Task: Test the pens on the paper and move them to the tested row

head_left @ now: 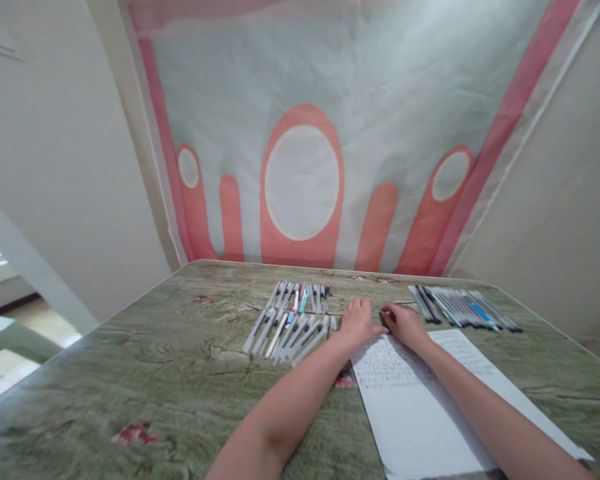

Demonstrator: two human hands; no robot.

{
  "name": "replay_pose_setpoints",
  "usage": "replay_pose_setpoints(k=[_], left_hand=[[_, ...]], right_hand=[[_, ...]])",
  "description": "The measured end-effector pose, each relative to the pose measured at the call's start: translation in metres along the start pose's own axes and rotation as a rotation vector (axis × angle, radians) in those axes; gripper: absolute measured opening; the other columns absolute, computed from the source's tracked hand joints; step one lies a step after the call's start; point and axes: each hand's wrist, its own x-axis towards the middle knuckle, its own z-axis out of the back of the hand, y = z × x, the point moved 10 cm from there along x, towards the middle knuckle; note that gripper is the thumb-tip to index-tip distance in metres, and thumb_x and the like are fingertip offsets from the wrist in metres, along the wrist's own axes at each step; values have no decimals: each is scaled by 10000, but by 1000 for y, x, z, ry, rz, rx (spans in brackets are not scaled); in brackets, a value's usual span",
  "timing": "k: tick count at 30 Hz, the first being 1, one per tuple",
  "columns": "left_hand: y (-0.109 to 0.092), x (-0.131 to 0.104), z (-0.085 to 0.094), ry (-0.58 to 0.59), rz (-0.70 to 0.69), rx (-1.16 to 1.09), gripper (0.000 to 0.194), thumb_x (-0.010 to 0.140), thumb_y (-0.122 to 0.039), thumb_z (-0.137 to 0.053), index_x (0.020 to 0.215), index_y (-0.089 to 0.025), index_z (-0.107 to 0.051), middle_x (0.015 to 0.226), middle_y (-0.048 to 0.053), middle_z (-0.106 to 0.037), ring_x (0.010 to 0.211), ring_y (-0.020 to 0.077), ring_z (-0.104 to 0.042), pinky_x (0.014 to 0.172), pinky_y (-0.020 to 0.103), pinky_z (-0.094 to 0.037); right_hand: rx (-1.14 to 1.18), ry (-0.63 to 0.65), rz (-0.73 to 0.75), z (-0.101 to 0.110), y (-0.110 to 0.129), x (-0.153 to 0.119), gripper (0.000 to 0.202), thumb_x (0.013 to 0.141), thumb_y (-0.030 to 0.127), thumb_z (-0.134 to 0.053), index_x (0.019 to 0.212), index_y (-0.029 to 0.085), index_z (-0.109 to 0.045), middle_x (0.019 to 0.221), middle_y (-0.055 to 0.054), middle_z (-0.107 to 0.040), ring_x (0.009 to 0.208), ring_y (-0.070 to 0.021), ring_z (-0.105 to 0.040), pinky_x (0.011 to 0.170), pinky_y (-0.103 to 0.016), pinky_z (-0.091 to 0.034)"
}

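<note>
My left hand (pixel 359 323) rests just beyond the top of a handwritten sheet of paper (pixel 405 413). Its fingers reach forward and its thumb stands apart, pointing at my right hand. My right hand (pixel 405 325) is over the sheet's top edge with its fingers pinched together. Something small and dark shows at those fingertips, too little of it to name. Beside my left hand lie pen caps and clear pen barrels (pixel 264 330) in two rough rows, with a few pink, blue and white pieces among them. Right of my right hand, a row of slim pens or refills (pixel 455 307) lies side by side.
The wood-patterned table (pixel 180 373) has red flower prints and reaches back to a wall hanging (pixel 300 80) in grey and coral. At the left edge, a white piece of furniture (pixel 35 267) stands past the table.
</note>
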Motion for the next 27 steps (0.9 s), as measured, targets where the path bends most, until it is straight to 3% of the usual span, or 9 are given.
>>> replay_pose_setpoints(k=[2, 6, 9, 13, 16, 19, 23, 27], left_hand=[[1, 7, 16, 2, 13, 59, 513, 600, -380, -666, 1031, -149, -510, 1025, 139, -522, 992, 280, -480, 855, 386, -363], [14, 10, 50, 131, 50, 147, 261, 640, -284, -622, 864, -152, -601, 877, 113, -602, 841, 246, -557, 748, 334, -415], [28, -10, 80, 196, 87, 228, 167, 643, -209, -589, 800, -162, -623, 802, 88, -630, 797, 220, -575, 731, 305, -410], [46, -50, 102, 237, 185, 330, 114, 651, -201, -561, 743, -170, -622, 780, 84, -638, 784, 213, -580, 701, 289, -408], [45, -70, 100, 261, 186, 356, 97, 663, -186, -536, 721, -178, -613, 758, 83, -632, 764, 213, -581, 690, 292, -406], [32, -78, 89, 260, 135, 334, 89, 676, -207, -537, 718, -172, -606, 739, 92, -617, 761, 226, -575, 693, 309, -407], [-14, -85, 65, 198, -93, 204, 190, 681, -279, -583, 843, -181, -590, 843, 93, -593, 813, 230, -554, 730, 318, -409], [-48, -102, 28, 291, -222, 187, 332, 658, -415, -608, 885, -175, -577, 904, 115, -565, 872, 263, -522, 774, 370, -400]], right_hand=[[-53, -12, 5, -1, 5, -4, 226, 802, 274, -407, 913, 196, -588, 772, -29, -637, 717, -147, -572, 625, -224, -353], [-159, 2, -3, -1, 11, -8, 223, 822, 249, -384, 907, 200, -585, 896, -35, -630, 812, -153, -571, 659, -223, -348], [-237, 21, -6, -1, 16, -9, 225, 841, 237, -365, 915, 202, -575, 934, -39, -617, 831, -155, -573, 656, -226, -353], [-412, 65, 10, -3, 26, -11, 204, 844, 188, -354, 883, 174, -553, 873, -76, -606, 746, -181, -598, 597, -249, -375], [-528, 86, 23, -3, 34, -12, 197, 830, 116, -340, 888, 151, -524, 837, -102, -595, 707, -205, -611, 569, -268, -398], [-577, 89, 26, -1, 40, -13, 209, 827, 86, -320, 904, 143, -506, 836, -121, -585, 721, -221, -619, 571, -284, -422], [-571, 98, -6, 1, 39, -14, 201, 836, 102, -314, 905, 142, -498, 853, -125, -581, 718, -227, -625, 568, -297, -439], [-543, 91, -42, 1, 30, -17, 216, 838, 96, -305, 915, 132, -504, 875, -139, -585, 727, -213, -626, 585, -287, -437]])
